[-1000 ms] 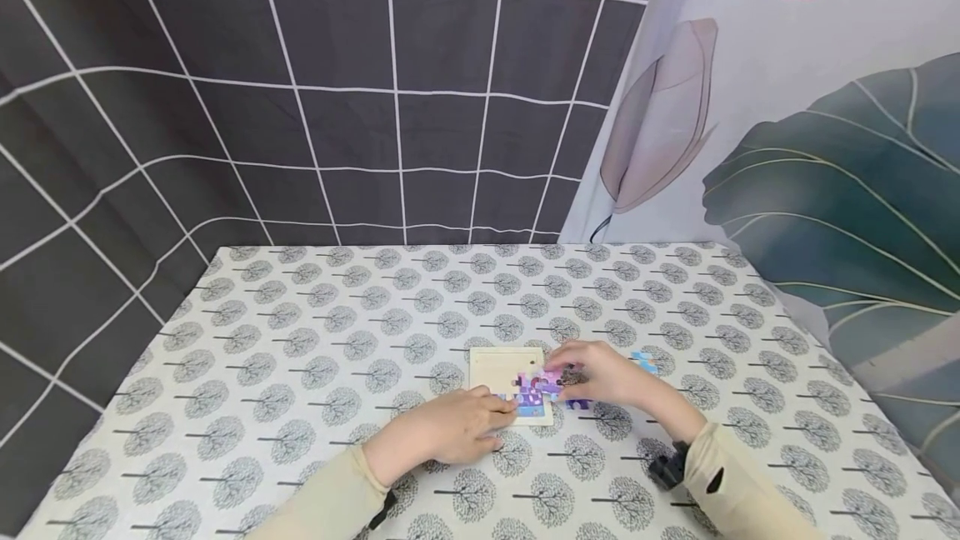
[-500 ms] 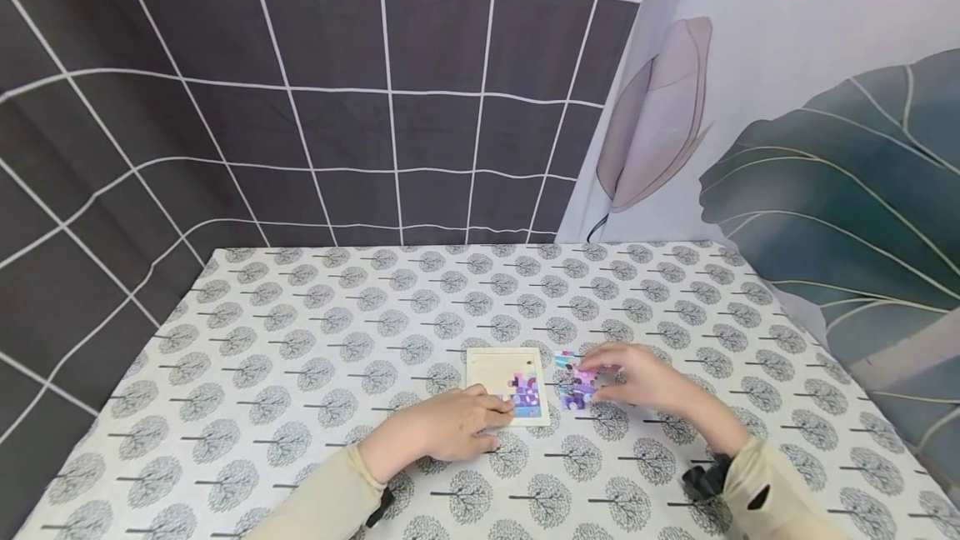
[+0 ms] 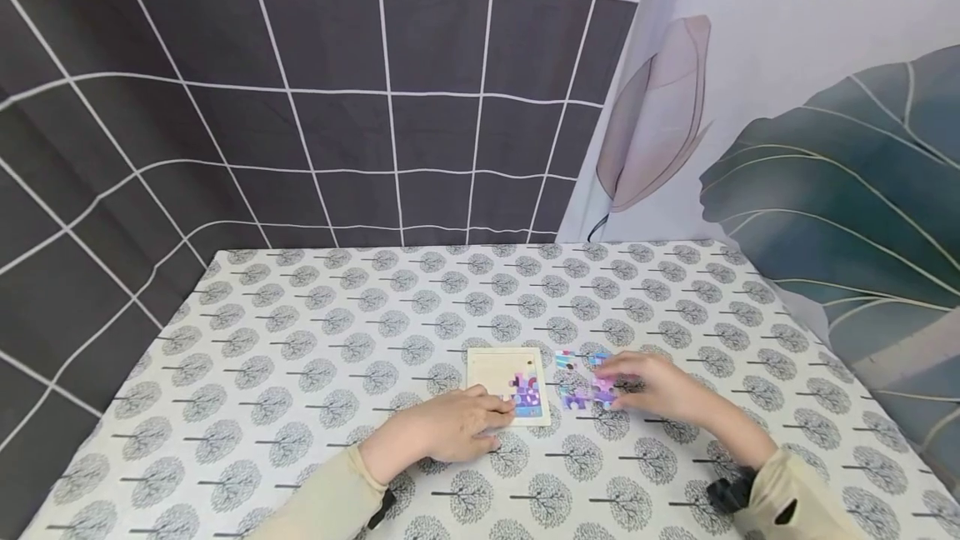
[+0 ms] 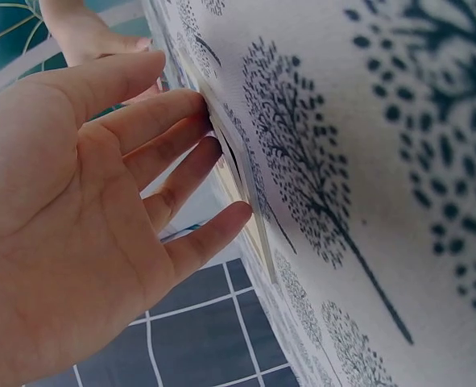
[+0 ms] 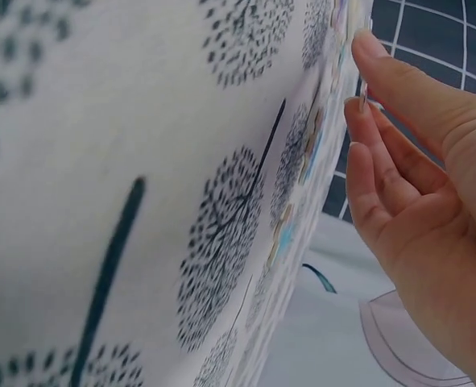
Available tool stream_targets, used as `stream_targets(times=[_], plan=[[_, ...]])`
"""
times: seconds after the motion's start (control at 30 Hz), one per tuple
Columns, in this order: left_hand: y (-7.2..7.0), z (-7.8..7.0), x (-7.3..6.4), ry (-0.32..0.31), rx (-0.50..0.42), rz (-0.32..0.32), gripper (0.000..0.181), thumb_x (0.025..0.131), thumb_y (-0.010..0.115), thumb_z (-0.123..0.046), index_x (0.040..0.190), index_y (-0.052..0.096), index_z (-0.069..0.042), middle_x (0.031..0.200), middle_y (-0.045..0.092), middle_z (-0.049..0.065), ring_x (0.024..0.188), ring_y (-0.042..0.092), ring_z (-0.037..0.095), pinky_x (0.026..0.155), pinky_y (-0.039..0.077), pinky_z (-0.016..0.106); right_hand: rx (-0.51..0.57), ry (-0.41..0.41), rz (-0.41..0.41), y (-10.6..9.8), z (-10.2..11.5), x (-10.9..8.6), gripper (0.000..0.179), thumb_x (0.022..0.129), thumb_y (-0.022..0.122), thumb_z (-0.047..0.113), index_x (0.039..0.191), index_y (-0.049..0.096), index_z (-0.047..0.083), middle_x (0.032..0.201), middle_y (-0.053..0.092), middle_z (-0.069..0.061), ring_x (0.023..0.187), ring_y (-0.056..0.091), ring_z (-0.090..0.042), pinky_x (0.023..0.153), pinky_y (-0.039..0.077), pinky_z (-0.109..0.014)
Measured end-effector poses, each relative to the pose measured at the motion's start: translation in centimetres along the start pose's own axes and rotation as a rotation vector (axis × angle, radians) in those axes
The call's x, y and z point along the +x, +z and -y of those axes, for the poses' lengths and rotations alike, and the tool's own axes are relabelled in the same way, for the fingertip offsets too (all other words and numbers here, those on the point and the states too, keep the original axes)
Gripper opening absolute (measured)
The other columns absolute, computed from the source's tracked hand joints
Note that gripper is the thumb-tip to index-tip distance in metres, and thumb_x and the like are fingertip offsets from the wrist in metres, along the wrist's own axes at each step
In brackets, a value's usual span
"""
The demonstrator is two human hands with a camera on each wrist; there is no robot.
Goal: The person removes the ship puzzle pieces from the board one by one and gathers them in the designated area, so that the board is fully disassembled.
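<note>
A pale wooden puzzle tray [image 3: 480,357] lies mid-table in the head view, with joined pink, purple and blue jigsaw pieces [image 3: 528,398] in its lower right corner. My left hand [image 3: 453,425] rests on the tray's near left side. The left wrist view shows that hand's fingers [image 4: 173,185] loosely extended, their tips at the tray's edge [image 4: 258,238]. Right of the tray, my right hand [image 3: 660,386] pinches a pink-purple jigsaw piece [image 3: 603,390] between thumb and fingertips. In the right wrist view the piece [image 5: 363,97] shows only as a thin edge.
Loose jigsaw pieces lie between tray and right hand: a light blue one [image 3: 566,359], a purple one [image 3: 575,401] and a blue one [image 3: 598,358] by the fingertips. A tree-print cloth [image 3: 337,340] covers the table. A dark checked curtain [image 3: 337,132] hangs behind.
My right hand has moved right, away from the tray, with a pink-purple piece at its fingertips. More loose pieces now show beside the tray. The left hand has stayed put.
</note>
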State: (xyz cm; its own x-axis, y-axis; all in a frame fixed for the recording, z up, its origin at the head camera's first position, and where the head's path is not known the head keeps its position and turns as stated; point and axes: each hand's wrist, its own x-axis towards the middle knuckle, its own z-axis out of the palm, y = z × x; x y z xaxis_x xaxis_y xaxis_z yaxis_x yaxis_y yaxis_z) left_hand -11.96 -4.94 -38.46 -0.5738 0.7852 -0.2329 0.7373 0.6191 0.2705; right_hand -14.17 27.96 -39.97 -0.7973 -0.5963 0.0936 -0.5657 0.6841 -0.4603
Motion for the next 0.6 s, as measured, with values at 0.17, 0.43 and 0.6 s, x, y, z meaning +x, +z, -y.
stream_targets(times=[0.17, 0.43, 0.6], plan=[[0.12, 0.1, -0.13, 0.01, 0.031, 0.008, 0.048, 0.095, 0.047, -0.034, 0.14, 0.044, -0.017, 0.146, 0.036, -0.007, 0.135, 0.034, 0.018, 0.113, 0.028, 0.036, 0.017, -0.012, 0.022, -0.25, -0.13, -0.56, 0.042, 0.075, 0.074, 0.016, 0.114, 0.064, 0.006, 0.116, 0.063, -0.009, 0.1, 0.061, -0.018, 0.086, 0.054, -0.037], [0.05, 0.05, -0.09, -0.005, 0.013, 0.016, 0.048, 0.095, 0.048, -0.034, 0.139, 0.044, -0.016, 0.147, 0.036, -0.008, 0.135, 0.033, 0.018, 0.113, 0.028, 0.036, -0.006, 0.005, 0.036, -0.75, 0.12, -0.85, 0.044, 0.073, 0.075, 0.018, 0.114, 0.064, 0.005, 0.116, 0.063, -0.012, 0.107, 0.058, -0.034, 0.092, 0.047, -0.053], [0.03, 0.1, -0.08, -0.006, 0.002, 0.023, 0.048, 0.095, 0.048, -0.034, 0.139, 0.044, -0.016, 0.147, 0.036, -0.008, 0.135, 0.033, 0.018, 0.113, 0.028, 0.037, -0.037, 0.027, 0.048, -0.63, 0.1, -0.8, 0.047, 0.07, 0.077, 0.015, 0.115, 0.065, 0.004, 0.117, 0.063, -0.015, 0.11, 0.056, -0.039, 0.093, 0.044, -0.056]])
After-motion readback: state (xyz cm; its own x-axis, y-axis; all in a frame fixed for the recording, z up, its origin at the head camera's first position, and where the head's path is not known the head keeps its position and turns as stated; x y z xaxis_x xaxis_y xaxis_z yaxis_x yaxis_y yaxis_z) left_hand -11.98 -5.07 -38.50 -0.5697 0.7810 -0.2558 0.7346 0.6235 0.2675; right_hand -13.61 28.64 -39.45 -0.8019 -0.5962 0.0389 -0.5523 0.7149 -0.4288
